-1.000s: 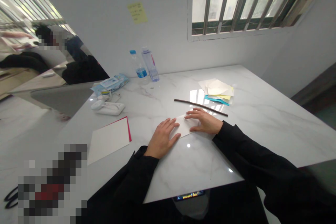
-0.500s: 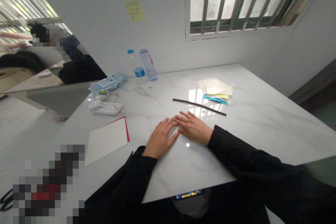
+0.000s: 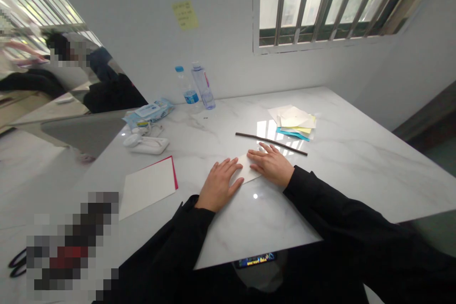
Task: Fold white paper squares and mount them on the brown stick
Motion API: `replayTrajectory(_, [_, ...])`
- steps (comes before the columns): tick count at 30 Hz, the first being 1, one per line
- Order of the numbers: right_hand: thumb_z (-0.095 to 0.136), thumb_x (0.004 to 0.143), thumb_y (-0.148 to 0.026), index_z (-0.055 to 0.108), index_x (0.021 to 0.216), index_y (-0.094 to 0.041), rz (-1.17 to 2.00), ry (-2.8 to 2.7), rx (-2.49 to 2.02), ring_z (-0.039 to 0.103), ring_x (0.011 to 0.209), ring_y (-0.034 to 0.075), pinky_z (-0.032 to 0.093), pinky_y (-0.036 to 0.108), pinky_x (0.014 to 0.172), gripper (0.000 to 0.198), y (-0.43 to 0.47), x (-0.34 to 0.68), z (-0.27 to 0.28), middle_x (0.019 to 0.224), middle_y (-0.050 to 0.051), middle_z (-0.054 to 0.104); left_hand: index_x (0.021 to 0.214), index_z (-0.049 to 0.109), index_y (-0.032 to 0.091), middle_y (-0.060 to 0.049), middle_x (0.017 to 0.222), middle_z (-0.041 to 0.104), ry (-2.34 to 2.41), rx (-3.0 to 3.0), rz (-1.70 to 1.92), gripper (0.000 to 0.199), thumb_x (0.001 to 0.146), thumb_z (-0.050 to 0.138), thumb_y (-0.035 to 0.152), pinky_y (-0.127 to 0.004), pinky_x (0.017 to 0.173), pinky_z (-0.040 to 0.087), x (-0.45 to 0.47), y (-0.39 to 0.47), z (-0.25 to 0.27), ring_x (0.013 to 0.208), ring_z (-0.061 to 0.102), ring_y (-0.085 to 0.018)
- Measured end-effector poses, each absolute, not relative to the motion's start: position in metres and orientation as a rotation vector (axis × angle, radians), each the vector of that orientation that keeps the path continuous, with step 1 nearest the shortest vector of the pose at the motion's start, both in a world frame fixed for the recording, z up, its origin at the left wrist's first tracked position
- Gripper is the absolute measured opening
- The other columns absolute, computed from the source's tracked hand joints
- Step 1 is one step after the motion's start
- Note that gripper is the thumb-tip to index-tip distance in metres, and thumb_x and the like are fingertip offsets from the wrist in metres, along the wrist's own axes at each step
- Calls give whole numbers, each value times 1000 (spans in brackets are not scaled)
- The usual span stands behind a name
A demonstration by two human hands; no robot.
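Note:
A small white piece of paper [image 3: 248,174] lies flat on the marbled table, partly hidden under both hands. My left hand [image 3: 221,183] rests on its left side, thumb and fingers apart. On its right side lies my right hand [image 3: 271,164], fingers stretched forward and pressing flat. Just beyond the right fingertips is a thin dark brown stick [image 3: 271,143]. Off to the left of my hands, a white sheet [image 3: 149,185] lies over a red one [image 3: 175,173].
A pile of coloured paper [image 3: 294,121] sits at the back right. Two bottles [image 3: 203,86] stand by the wall. A wipes pack [image 3: 151,111] and a white device [image 3: 147,145] are at the left. Another person [image 3: 103,73] sits beyond the partition.
My right hand has slid to the right, away from my left hand, uncovering more of the white paper. The left hand has hardly moved.

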State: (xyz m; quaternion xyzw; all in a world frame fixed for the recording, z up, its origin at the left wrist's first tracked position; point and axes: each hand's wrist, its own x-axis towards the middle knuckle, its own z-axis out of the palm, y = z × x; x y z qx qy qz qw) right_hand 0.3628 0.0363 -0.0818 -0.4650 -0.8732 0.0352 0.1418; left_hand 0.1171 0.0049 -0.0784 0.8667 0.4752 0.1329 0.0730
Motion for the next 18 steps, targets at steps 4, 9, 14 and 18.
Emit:
replayTrajectory(4, [63, 106, -43, 72, 137, -20, 52, -2394, -1359, 52, 145, 40, 45, 57, 120, 39, 41, 362, -80, 149, 12, 67, 133, 66, 27, -9, 148, 67, 1503, 2678, 409, 34, 103, 64, 41, -63, 124, 34, 125, 1, -69, 135, 60, -33])
replayTrajectory(9, [65, 105, -43, 69, 141, -18, 164, -2198, -1458, 67, 114, 33, 53, 50, 105, 43, 50, 371, -76, 118, 15, 76, 124, 72, 25, -10, 112, 68, 1588, 2753, 475, 37, 95, 74, 48, -56, 103, 49, 134, -6, -60, 104, 61, -33])
replayTrajectory(14, [74, 99, -35, 67, 143, -18, 250, -2175, -1450, 68, 107, 30, 51, 46, 103, 48, 53, 376, -79, 109, 12, 77, 119, 73, 24, -8, 101, 62, 1600, 2712, 537, 36, 92, 77, 48, -51, 94, 50, 138, -7, -60, 98, 58, -31])
replayTrajectory(18, [80, 94, -35, 66, 145, -18, 284, -2212, -1418, 66, 111, 31, 49, 47, 105, 55, 54, 374, -79, 114, 13, 76, 119, 72, 21, -9, 105, 63, 1531, 2640, 556, 37, 93, 77, 47, -51, 97, 52, 136, -4, -63, 103, 58, -31])
